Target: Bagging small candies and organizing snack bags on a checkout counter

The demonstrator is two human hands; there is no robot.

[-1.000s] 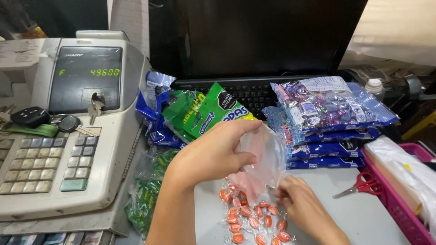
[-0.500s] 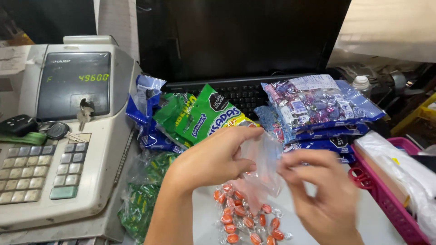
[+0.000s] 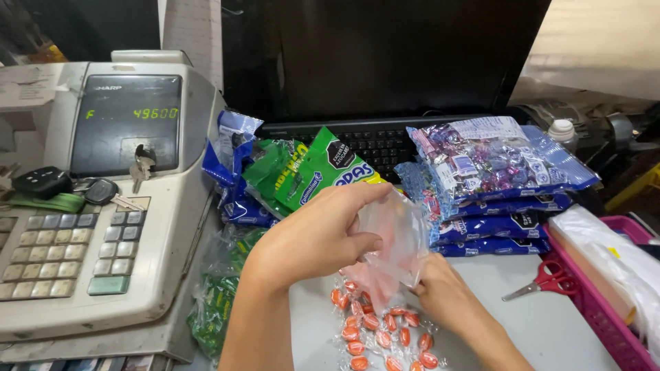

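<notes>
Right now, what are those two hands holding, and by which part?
A small clear plastic bag. The left hand pinches its upper edge; the right hand holds its lower right side, above the orange sweets.

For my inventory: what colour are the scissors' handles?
Red, on the scissors; head view shows them best.

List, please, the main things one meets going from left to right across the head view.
cash register → green candy bags → left hand → clear plastic bag → blue candy bags → red scissors → pink basket
</notes>
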